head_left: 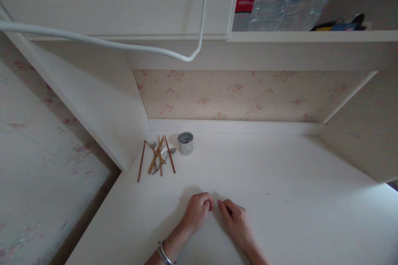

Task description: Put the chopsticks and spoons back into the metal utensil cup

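Observation:
My left hand (199, 210) rests on the white desk (298, 174), curled into a loose fist with nothing seen in it; a silver bracelet (164, 253) circles that wrist. Just to its right, my right hand (235, 218) is also curled, fingers bent inward and no object visible in them. The two hands are close but apart. Beyond them at the left lie several wooden chopsticks (141, 161), loosely crossed, with metal spoons (172, 150) partly hidden among them. A grey perforated metal holder (185, 145) stands upright right of this pile.
Overhead runs a white cabinet (124, 12) with an open shelf (295, 36) holding clear plastic bottles (276, 0). A white cable-like tube (124, 45) hangs across the upper left. Side panels (102, 95) and a flowered back wall (233, 95) bound the desk.

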Available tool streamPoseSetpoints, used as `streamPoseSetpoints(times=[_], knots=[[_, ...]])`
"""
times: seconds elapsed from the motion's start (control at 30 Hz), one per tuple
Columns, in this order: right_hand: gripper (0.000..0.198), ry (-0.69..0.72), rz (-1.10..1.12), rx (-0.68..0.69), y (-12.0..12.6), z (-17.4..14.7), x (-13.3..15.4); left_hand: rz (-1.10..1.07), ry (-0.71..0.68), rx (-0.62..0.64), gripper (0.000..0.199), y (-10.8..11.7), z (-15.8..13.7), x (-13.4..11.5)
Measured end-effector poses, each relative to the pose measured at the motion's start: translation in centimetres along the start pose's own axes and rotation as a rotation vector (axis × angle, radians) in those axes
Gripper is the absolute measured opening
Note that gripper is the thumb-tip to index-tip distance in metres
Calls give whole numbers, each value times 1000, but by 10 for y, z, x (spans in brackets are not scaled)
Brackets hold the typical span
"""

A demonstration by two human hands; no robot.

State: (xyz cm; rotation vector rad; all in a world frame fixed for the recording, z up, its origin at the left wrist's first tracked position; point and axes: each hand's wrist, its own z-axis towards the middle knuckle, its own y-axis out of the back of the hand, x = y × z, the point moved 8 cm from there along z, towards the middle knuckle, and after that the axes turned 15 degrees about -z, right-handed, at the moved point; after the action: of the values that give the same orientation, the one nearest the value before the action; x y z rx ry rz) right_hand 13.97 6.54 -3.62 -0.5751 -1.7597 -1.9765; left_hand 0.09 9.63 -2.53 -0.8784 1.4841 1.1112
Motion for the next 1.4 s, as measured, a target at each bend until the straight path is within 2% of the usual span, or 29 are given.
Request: streamPoseSetpoints(times=[0.57, 0.7, 0.8, 0.87, 0.93, 1.0, 1.1, 1.23, 1.33, 1.4], knots=[[49, -1, 30, -2, 0, 0, 0, -2, -12, 8, 24, -2, -1, -1], [49, -16, 15, 15, 0, 0, -1, -53, 47, 10, 24, 6, 2, 0], [50, -25, 3, 20, 0, 0, -2, 59, -49, -92, 22, 43, 17, -11], [51, -28, 0, 11, 0, 0, -3, 205, -137, -200, 21, 82, 31, -23], [51, -25, 3, 3, 0, 0, -3, 404, -158, -322, 20, 127, 46, -32], [51, -22, 12, -11, 0, 0, -3, 592, -111, -410, 26, 169, 62, -35], [51, -23, 34, -35, 1, 2, -4, 754, 53, -442, 47, 215, 85, -28], [52, -19, 49, -44, 3, 4, -4, 809, 264, -364, 76, 240, 106, -3], [52, -14, 44, -45, 5, 6, -3, 801, 351, -300, 84, 242, 114, 13], [52, -19, 39, -46, 7, 7, -3, 807, 347, -277, 83, 240, 117, 18]])
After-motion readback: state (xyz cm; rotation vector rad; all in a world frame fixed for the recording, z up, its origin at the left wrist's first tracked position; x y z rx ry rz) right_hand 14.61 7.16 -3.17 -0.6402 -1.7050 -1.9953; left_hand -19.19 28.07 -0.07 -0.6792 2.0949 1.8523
